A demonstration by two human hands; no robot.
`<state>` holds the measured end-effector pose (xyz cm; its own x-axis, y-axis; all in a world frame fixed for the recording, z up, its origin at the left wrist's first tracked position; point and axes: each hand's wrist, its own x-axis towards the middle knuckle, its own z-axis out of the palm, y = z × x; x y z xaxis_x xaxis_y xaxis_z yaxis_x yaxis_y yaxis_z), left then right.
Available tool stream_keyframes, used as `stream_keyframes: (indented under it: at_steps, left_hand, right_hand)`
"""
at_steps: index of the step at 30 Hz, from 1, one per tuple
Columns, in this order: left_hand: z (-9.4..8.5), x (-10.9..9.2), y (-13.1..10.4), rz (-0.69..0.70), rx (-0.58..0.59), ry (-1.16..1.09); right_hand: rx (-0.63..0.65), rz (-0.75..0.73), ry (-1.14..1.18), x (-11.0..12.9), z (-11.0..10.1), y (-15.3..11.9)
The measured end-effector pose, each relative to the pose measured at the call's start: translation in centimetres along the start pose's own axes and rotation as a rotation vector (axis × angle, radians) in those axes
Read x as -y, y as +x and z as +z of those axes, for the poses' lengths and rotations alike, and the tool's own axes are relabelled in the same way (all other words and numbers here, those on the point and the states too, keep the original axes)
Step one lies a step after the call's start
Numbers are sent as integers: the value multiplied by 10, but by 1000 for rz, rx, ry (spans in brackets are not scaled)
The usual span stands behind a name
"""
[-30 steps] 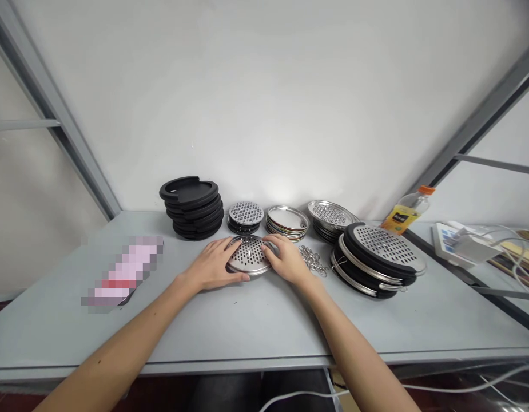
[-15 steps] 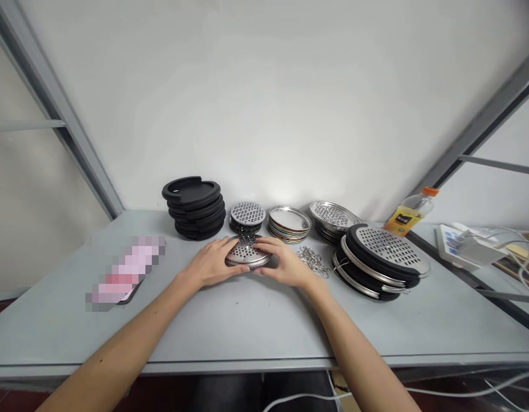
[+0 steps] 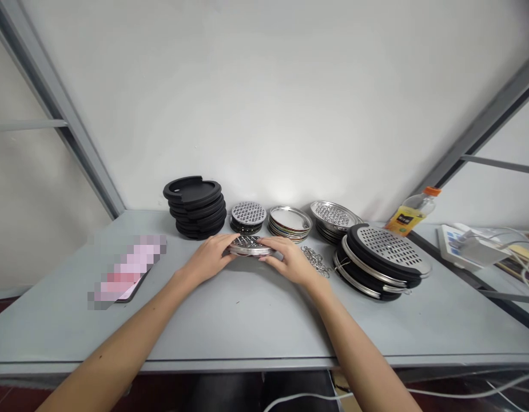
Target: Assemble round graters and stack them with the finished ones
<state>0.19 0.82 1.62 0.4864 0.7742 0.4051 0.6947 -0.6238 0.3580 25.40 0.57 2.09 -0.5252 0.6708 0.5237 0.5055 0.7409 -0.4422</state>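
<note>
While both hands flank it at the middle of the tabletop (image 3: 255, 326), a round perforated metal disc (image 3: 248, 249) sits tipped so that its bright rim faces the near edge. Whether it rests on the surface or is raised slightly cannot be told.

The left hand (image 3: 210, 256) pinches the disc's left side, its fingers curved over the upper face and the thumb at the near rim. The right hand (image 3: 290, 260) pinches the opposite side likewise, fingers laid over the top and thumb below them at the rim.

Just behind the disc stands a stack of small grater plates (image 3: 248, 213); to its left is a stack of black rings (image 3: 195, 209), to its right a stack of shiny round plates (image 3: 290, 220), then a stack of wider perforated plates (image 3: 333, 215). Beside the right hand lies a loose heap of wire clips (image 3: 314, 261). Farther right, a leaning pile of black-and-metal rounds (image 3: 382, 257) has a slotted plate on top, and behind it an orange-capped bottle (image 3: 408, 214) tilts. Well left of the hands lies a flat, dark-edged object (image 3: 129, 269), its face pixelated.
</note>
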Motion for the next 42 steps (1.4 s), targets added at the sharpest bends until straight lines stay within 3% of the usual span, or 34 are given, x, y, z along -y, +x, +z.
stream_keyframes:
  at_steps: [7,13,17,22,26,29,33,35,42]
  left_hand:
    - [0,-3,0,-4,-6,-4]
    - [-7,-12,0,-50,5,-112]
    - [-6,-14,1,-98,-11,-361]
    - [6,-9,8,-288,-238,-701]
    - [11,-5,11,-334,-195,-825]
    - [9,-5,10,-305,-196,-745]
    - [1,-10,6,-169,-382,-384]
    - [-3,-13,4,-105,-416,-286]
    - [-8,-18,-2,60,-304,-107]
  right_hand:
    - [-152,11,75,1,-1,0]
    - [-207,79,170,1,2,-1]
    - [-287,170,285,0,1,2]
    - [-220,256,639,-5,8,8]
    - [-188,290,845,0,12,10]
    - [-237,282,871,3,7,9]
    - [-254,254,785,-1,-5,7]
    - [-227,231,723,-3,-8,6]
    - [-152,95,278,0,-4,-1]
